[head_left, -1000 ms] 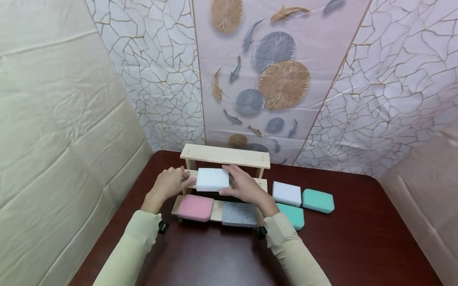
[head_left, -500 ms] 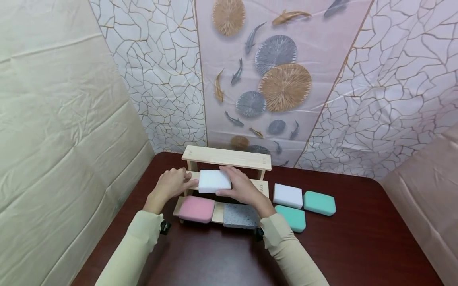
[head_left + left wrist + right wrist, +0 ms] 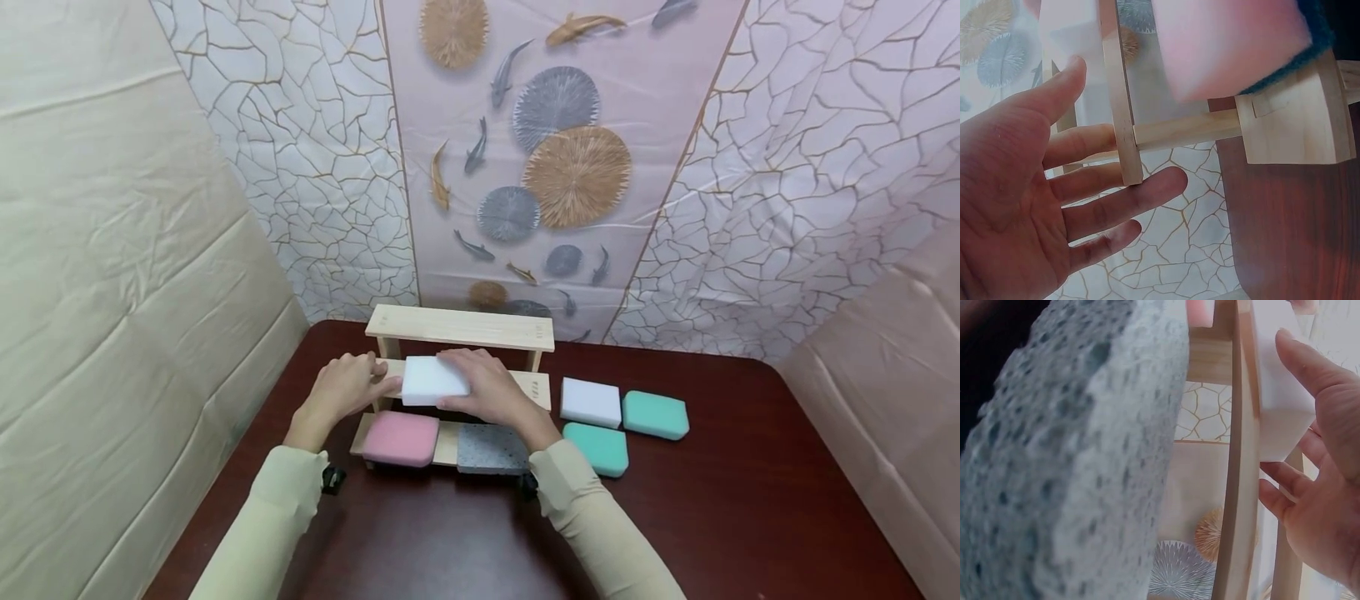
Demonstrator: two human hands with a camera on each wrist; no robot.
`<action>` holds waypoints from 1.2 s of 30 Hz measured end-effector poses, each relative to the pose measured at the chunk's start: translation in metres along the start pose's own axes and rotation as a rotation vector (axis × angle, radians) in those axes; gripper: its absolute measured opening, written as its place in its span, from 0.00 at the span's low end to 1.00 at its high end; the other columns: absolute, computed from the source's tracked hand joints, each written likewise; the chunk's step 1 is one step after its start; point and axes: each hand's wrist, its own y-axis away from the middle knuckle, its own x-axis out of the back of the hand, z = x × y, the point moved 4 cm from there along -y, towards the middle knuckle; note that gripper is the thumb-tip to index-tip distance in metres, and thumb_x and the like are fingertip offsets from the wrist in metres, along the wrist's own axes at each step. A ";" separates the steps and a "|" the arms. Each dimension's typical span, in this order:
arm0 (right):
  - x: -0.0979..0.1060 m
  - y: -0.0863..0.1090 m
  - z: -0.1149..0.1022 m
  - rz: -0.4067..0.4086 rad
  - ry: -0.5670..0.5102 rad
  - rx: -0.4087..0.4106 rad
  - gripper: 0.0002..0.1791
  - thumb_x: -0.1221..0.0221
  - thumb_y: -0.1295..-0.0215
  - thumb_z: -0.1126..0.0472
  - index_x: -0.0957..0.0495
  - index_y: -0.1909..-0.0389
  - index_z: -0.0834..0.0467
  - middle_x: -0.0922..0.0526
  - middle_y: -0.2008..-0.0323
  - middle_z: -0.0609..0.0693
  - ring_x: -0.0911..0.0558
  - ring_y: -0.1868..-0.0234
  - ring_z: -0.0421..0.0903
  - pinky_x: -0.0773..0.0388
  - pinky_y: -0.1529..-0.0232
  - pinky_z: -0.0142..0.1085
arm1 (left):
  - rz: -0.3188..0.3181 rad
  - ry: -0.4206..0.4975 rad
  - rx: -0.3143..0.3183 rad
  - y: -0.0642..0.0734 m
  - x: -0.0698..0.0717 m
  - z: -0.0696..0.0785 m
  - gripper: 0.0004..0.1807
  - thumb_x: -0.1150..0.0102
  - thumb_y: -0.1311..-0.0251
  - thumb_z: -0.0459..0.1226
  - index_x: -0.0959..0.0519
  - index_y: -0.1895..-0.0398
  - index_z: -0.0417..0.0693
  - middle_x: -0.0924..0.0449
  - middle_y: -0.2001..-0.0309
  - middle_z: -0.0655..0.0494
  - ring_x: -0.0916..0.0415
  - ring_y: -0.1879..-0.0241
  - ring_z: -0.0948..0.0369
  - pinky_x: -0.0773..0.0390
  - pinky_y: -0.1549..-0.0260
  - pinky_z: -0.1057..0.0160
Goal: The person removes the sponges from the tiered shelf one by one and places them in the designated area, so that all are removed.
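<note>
On the middle tier of a wooden stepped rack (image 3: pixel 465 327) sits a white sponge block (image 3: pixel 431 379). My right hand (image 3: pixel 487 387) pinches its right end, thumb on the front face and fingers behind, as the right wrist view shows. My left hand (image 3: pixel 341 390) is at the tier's left end. In the left wrist view its fingers are spread loosely around the board end, and the thumb (image 3: pixel 1071 78) points toward the white block. Below, on the bottom tier, lie a pink sponge (image 3: pixel 402 437) with a dark scouring side and a grey speckled, pitted block (image 3: pixel 491 448).
Right of the rack, on the dark red-brown table (image 3: pixel 720 508), lie another white block (image 3: pixel 590 402) and two green sponges, one nearer (image 3: pixel 597 448) and one farther right (image 3: pixel 656 414). Patterned cloth (image 3: pixel 517 167) hangs behind.
My right hand has slid left, its thumb further over the white block. The block keeps its place on the tier, and my left hand has hardly moved. The head view shifted slightly.
</note>
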 end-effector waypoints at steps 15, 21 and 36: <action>0.017 0.023 0.006 0.021 0.016 -0.056 0.40 0.30 0.42 0.42 0.29 0.31 0.51 0.26 0.34 0.48 0.27 0.38 0.51 0.32 0.40 0.51 | -0.039 0.026 -0.062 0.001 -0.003 0.000 0.32 0.37 0.38 0.58 0.16 0.47 0.39 0.18 0.51 0.34 0.19 0.62 0.38 0.20 0.68 0.45; 0.027 0.037 0.014 0.033 0.010 -0.083 0.40 0.29 0.42 0.43 0.29 0.31 0.52 0.26 0.34 0.48 0.27 0.38 0.51 0.32 0.40 0.50 | -0.047 0.010 -0.094 0.002 -0.001 0.001 0.31 0.34 0.39 0.55 0.17 0.45 0.40 0.21 0.47 0.30 0.20 0.60 0.35 0.21 0.68 0.44; 0.047 0.065 0.025 0.021 -0.014 -0.144 0.40 0.29 0.41 0.46 0.31 0.29 0.52 0.29 0.31 0.49 0.30 0.33 0.54 0.38 0.35 0.56 | -0.068 0.028 -0.099 0.003 -0.001 0.000 0.33 0.36 0.37 0.55 0.21 0.39 0.37 0.26 0.40 0.29 0.21 0.55 0.33 0.21 0.63 0.42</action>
